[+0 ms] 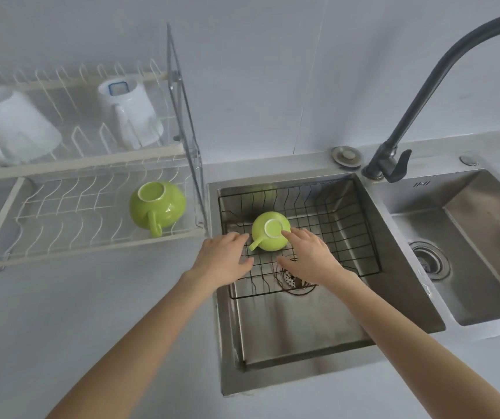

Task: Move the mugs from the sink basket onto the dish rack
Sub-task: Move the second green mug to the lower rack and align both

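A green mug (268, 235) lies upside down in the black wire sink basket (348, 225), its handle pointing left. My right hand (309, 255) is open, its fingertips touching the mug's right side and base rim. My left hand (226, 257) is open just left of the handle, fingers spread over the basket's edge, not gripping. On the white dish rack (91, 237) at the left, a second green mug (158, 207) rests upside down on the lower tier. Two white mugs (13, 128) (130, 113) stand upside down on the upper tier.
The basket sits in the left steel sink (303, 328), over its drain. A dark curved faucet (424, 101) rises at the back right. A second basin (484, 246) lies to the right. Grey countertop (91, 313) runs in front of the rack.
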The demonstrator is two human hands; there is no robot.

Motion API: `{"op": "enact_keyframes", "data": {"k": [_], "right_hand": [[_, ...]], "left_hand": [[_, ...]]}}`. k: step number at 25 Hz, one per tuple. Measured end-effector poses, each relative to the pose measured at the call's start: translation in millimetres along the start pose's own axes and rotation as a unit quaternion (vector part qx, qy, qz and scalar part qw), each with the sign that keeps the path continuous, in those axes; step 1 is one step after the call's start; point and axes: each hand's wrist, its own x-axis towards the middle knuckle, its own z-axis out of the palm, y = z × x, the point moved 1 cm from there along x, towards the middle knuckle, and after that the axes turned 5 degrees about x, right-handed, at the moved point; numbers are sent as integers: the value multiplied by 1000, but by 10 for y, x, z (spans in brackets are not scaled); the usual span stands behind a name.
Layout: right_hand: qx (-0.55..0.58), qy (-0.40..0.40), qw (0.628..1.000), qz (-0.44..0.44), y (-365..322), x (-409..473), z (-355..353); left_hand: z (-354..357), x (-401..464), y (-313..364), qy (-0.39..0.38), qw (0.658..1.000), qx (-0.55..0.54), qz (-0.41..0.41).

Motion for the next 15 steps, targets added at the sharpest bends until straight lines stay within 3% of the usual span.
{"op": "enact_keyframes", "data": {"k": [15], "right_hand": [[56, -70, 994, 56, 929, 767, 28]], "left_hand": [[280, 1150, 235, -97, 994, -11, -51]]}}
